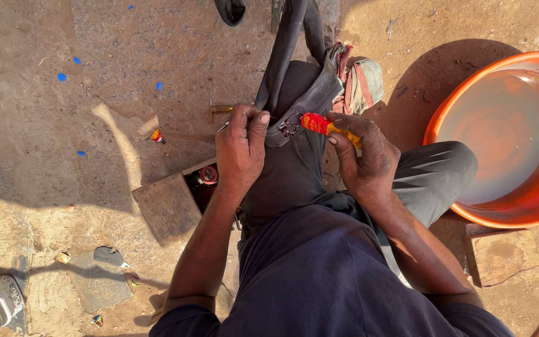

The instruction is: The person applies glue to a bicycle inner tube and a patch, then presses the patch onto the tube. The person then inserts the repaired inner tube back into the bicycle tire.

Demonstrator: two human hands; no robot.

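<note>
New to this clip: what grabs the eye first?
The big orange basin of water at the right edge. Then, at centre, the right hand holding a small red and yellow tube against a black rubber inner tube draped over the knee, while the left hand pinches the rubber. A wooden box lies lower left.

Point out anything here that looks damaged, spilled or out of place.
Little stands out. Small blue scraps lie scattered on the dirt ground. The right hand holds a red-and-yellow tube over the black inner tube, pinched by the left hand.
</note>
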